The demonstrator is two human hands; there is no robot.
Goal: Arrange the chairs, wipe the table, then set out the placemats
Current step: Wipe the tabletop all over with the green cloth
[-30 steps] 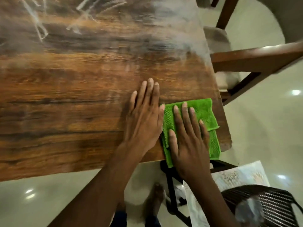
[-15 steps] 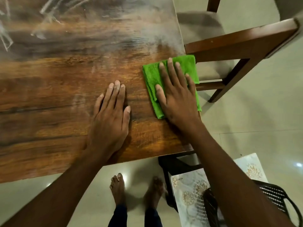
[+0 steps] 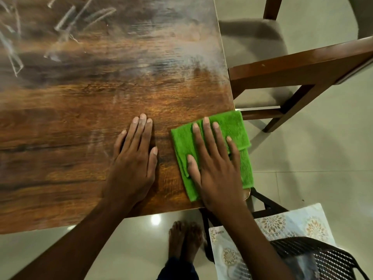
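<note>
1. Head view: the wooden table (image 3: 80, 122) fills the frame ahead of and to the left of both sets of fingertips. Its far portion carries a hazy, streaked film; whether that is residue or reflection cannot be told.
2. A wooden chair (image 3: 298, 67) stands beyond the right fingertips, just past the table's right edge. A black mesh chair (image 3: 323, 257) sits behind the right wrist, with a patterned placemat (image 3: 282, 223) lying on it, not yet set out.
3. The green cloth (image 3: 238, 126), folded, lies flat under the right fingers at the near right corner, its outer edge overhanging the table.
4. The right hand (image 3: 214, 166) presses the cloth with straight, slightly spread fingers (image 3: 206, 126); nothing is gripped.
5. The left hand (image 3: 133, 164) rests palm-down on bare wood just left of the cloth, fingers straight and close together, apparently bracing.
6. Judgement: wiping is in hand. Recommended practice is even palm pressure, overlapping strokes worked toward the hazy area beyond the fingertips, keeping the cloth fully on the surface so the corner is not missed.
</note>
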